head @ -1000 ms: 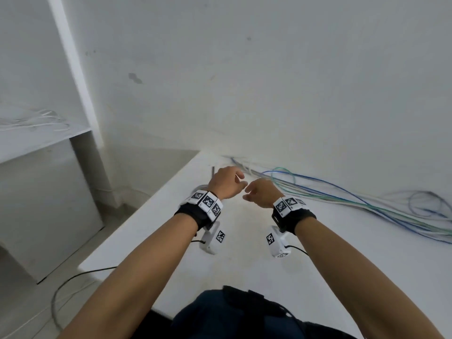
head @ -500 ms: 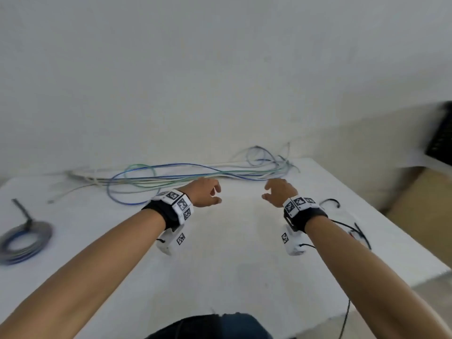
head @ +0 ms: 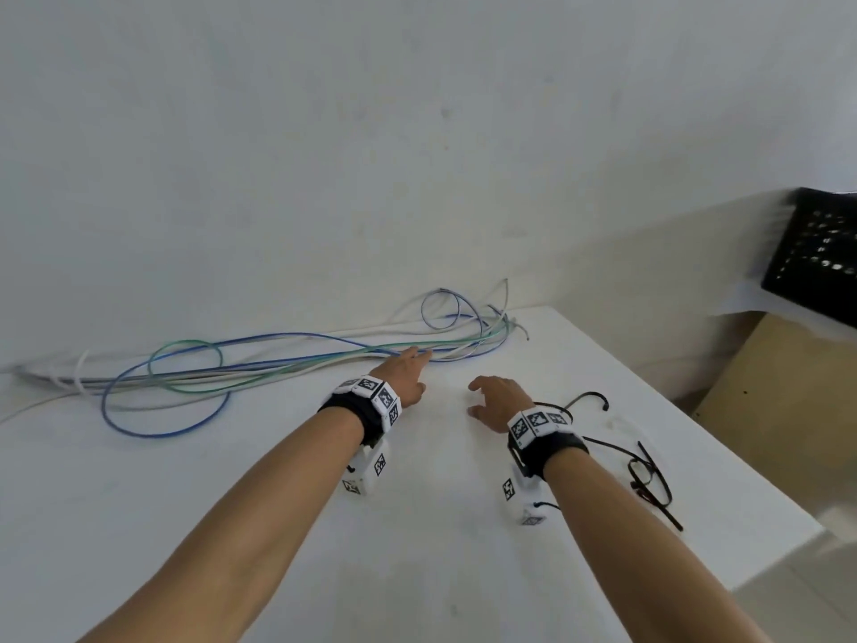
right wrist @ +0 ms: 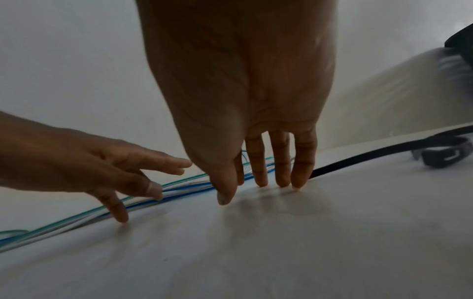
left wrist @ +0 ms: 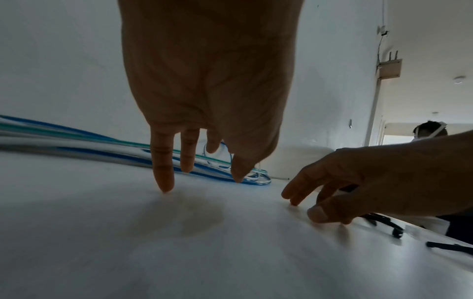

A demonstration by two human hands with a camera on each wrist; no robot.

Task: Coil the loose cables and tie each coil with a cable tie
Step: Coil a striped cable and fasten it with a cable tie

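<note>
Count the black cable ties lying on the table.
At least 2, exact number unclear. One curved cable tie lies just beyond the right hand. A tangle of overlapping ties lies right of that wrist near the table edge; the forearm may hide more.

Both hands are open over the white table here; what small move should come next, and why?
Probably the left hand closes on one strand of the loose blue, green and white cables: its fingers already reach over them, nothing is gripped, and the right hand hovers empty near the black cable ties.
</note>
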